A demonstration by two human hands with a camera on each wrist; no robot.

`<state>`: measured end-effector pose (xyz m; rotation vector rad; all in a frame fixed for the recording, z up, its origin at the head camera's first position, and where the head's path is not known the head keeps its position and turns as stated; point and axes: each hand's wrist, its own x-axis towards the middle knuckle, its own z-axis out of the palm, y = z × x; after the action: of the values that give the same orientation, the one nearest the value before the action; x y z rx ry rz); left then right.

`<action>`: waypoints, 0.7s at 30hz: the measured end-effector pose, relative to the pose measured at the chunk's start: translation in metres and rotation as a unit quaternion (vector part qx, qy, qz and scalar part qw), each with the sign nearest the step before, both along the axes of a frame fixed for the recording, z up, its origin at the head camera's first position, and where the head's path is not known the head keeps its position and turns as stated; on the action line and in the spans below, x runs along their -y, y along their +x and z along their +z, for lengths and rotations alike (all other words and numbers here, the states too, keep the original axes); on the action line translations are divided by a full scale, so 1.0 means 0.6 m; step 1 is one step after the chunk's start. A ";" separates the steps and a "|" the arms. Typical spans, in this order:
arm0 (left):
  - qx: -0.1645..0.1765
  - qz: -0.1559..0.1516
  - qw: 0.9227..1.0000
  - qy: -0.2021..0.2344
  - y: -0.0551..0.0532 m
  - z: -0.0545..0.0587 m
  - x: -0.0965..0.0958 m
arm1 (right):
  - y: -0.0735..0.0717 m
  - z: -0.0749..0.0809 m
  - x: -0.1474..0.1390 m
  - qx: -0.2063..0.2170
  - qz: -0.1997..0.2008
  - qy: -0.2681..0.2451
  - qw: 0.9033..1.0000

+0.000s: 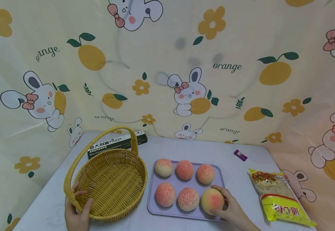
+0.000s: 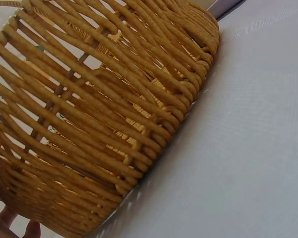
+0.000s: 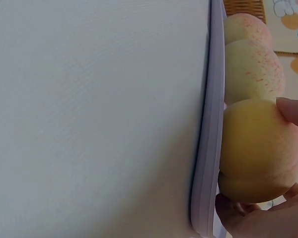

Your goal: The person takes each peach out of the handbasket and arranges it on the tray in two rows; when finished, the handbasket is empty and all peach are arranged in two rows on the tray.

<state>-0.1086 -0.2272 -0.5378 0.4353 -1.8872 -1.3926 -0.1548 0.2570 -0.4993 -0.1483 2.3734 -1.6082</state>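
My left hand (image 1: 77, 212) grips the near left side of a woven wicker basket (image 1: 113, 184), where its tall arched handle joins the rim. In the left wrist view, the basket's woven wall (image 2: 104, 104) fills much of the frame, with fingertips (image 2: 32, 229) at its lower edge. My right hand (image 1: 234, 210) holds a yellow peach with a pink blush (image 1: 212, 201) at the front right corner of a lilac tray (image 1: 181, 215). Thumb and fingers lie on opposite sides of this peach (image 3: 258, 148) in the right wrist view. Several pink-speckled peaches (image 1: 188, 199) sit in two rows on the tray.
Behind the basket lies a dark pasta box (image 1: 141, 137). A yellow food bag (image 1: 280, 197) lies right of the tray, with a small purple packet (image 1: 240, 155) farther back. A patterned cloth backdrop (image 1: 161, 64) rises behind and beside the white table (image 1: 135, 221).
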 end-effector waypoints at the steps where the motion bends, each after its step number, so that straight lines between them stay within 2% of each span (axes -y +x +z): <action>1: 0.001 0.000 1.000 0.001 0.000 0.000 0.000 | 0.000 -0.001 0.000 0.001 0.001 0.003 1.000; 13: 0.000 -0.006 1.000 0.006 0.004 0.009 -0.005 | 0.002 -0.003 0.001 -0.003 -0.001 0.005 1.000; 21: -0.001 -0.006 1.000 0.005 0.004 0.008 -0.004 | 0.004 -0.001 0.000 0.024 -0.001 0.002 1.000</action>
<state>-0.1063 -0.2248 -0.5329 0.4285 -1.8852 -1.4115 -0.1526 0.2573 -0.4997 -0.1057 2.3417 -1.5886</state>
